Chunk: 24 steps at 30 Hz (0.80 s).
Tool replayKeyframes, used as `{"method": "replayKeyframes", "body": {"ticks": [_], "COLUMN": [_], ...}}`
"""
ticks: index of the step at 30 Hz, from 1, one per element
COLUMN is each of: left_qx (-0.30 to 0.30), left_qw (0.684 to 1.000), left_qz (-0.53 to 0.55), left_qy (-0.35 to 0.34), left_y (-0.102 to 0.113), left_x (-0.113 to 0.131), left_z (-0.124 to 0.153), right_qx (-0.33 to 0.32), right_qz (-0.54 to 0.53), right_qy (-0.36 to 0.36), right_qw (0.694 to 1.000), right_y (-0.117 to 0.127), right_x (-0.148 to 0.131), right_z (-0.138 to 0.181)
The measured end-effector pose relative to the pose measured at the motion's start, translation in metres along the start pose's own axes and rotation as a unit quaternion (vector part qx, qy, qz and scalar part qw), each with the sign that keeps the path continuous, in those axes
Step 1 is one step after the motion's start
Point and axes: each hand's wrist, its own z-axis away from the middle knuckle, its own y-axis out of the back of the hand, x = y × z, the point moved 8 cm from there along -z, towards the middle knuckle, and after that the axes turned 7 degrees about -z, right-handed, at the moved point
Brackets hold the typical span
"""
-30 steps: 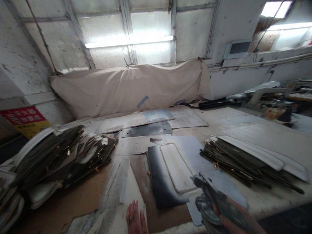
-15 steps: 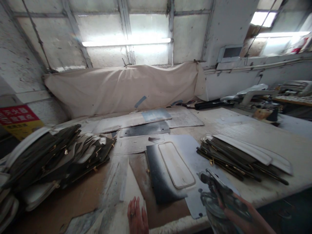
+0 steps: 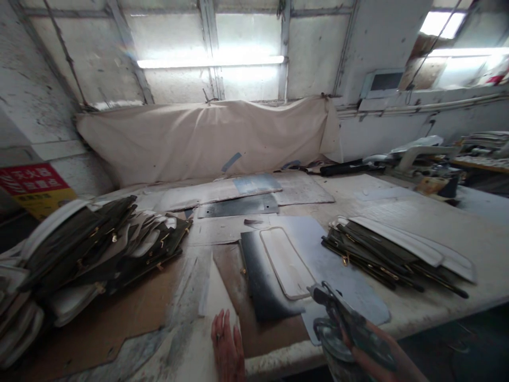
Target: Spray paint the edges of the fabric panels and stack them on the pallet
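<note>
My right hand is wrapped round a spray gun with a cup under it. Its nozzle points left, at the lower right corner of a pale, rounded panel. That panel lies on a dark sheet with a whitish haze over it, which overlaps a light grey sheet. Left of the dark sheet, my left hand rests on the table near its front edge, fingers stretched out and a ring on one of them. It holds nothing.
Dark pieces with zippers and pale panels are heaped at left. A smaller stack lies at right. Flat boards cover the back of the table, before a hanging beige cloth. A sewing machine stands at far right.
The spray gun has moved left in my right hand, its nozzle now nearer the pale panel's corner. My left hand stays in about the same spot on the table. The view has shifted slightly.
</note>
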Motion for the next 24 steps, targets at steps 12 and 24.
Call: {"method": "replayKeyframes", "body": {"ticks": [12,24], "left_qx": [0.048,0.073], "left_qw": [0.999,0.996], "left_qz": [-0.004,-0.032], "left_qy": [-0.017,-0.039], "left_y": [0.010,0.012], "left_x": [0.014,0.022], "left_z": [0.004,0.008], "right_qx": [-0.035,0.019], "right_qz": [0.000,-0.001], "right_qy": [0.022,-0.001], "right_qw": [0.999,1.000], "right_y": [0.009,0.056], "right_x": [0.012,0.014], "right_z": [0.006,0.013]}}
